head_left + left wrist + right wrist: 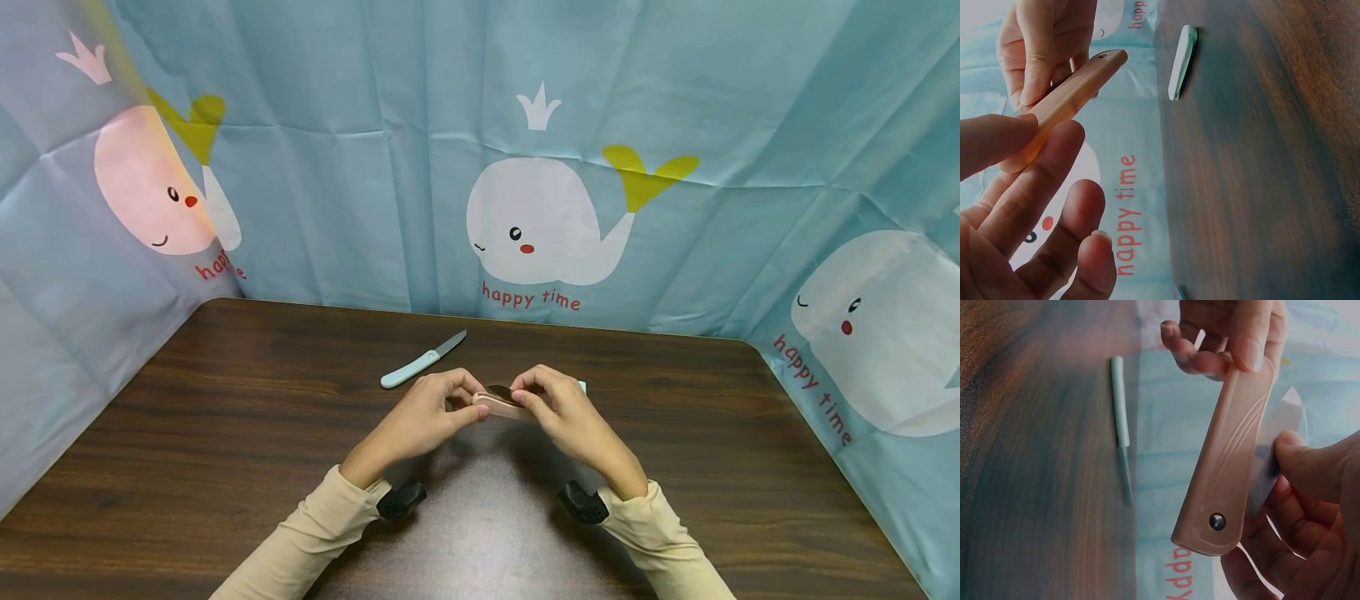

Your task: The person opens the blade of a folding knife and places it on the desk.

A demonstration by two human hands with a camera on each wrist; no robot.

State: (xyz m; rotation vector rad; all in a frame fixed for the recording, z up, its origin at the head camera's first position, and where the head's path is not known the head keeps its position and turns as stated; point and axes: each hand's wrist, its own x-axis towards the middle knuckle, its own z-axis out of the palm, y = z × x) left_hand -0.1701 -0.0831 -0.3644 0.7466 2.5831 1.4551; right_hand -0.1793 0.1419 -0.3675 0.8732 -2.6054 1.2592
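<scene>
My left hand (427, 412) grips the pink folding knife's (501, 404) handle end, my right hand (558, 408) pinches its blade, above the tabletop (225, 433); a blue knife (422, 360) lies just behind.

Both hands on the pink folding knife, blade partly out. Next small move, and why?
Probably swing the blade further out of the pink handle. The left hand pinches the handle's far end, the right hand has thumb and fingers on the blade, which stands only partly clear of the handle near the pivot rivet. Whether it is being opened or closed cannot be told from one moment.
</scene>
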